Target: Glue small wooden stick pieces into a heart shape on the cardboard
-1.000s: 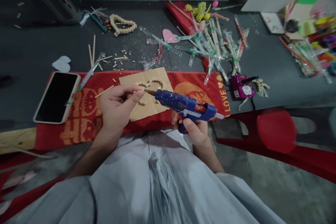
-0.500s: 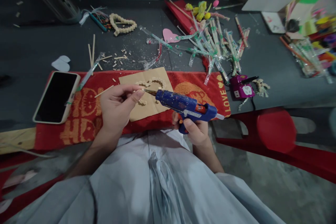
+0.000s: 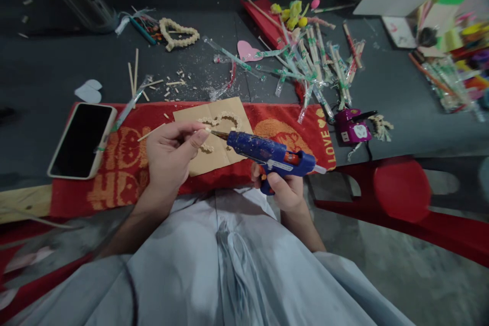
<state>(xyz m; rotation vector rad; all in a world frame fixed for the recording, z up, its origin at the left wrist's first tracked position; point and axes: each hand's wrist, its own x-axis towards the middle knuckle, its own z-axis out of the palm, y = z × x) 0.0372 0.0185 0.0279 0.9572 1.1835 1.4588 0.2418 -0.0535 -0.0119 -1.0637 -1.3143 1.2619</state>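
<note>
My right hand (image 3: 284, 188) is wrapped round the handle of a blue glue gun (image 3: 267, 153), its nozzle pointing left and a clear glue stick (image 3: 320, 169) poking out at the back. Pinched between thumb and finger of my left hand (image 3: 173, 150) is a small pale wooden stick piece (image 3: 207, 130), right at the nozzle tip. Beneath both lies a brown paper sheet (image 3: 214, 163) bearing a heart outline (image 3: 233, 118) built of short pale stick pieces, partly hidden by the hand and gun. The sheet rests on a red towel (image 3: 118, 183).
A phone (image 3: 80, 142) lies at the towel's left. Cut stick bits (image 3: 175, 83) scatter beyond the towel, near a finished-looking stick heart (image 3: 178, 35). Wrapped chopsticks (image 3: 313, 56) pile up behind, right of centre. A purple box-shaped item (image 3: 352, 127) stands right; a red chair (image 3: 401, 188) is below it.
Almost nothing differs. Both hands, the glue gun and the stick piece keep nearly the same places; the view has shifted very slightly.
</note>
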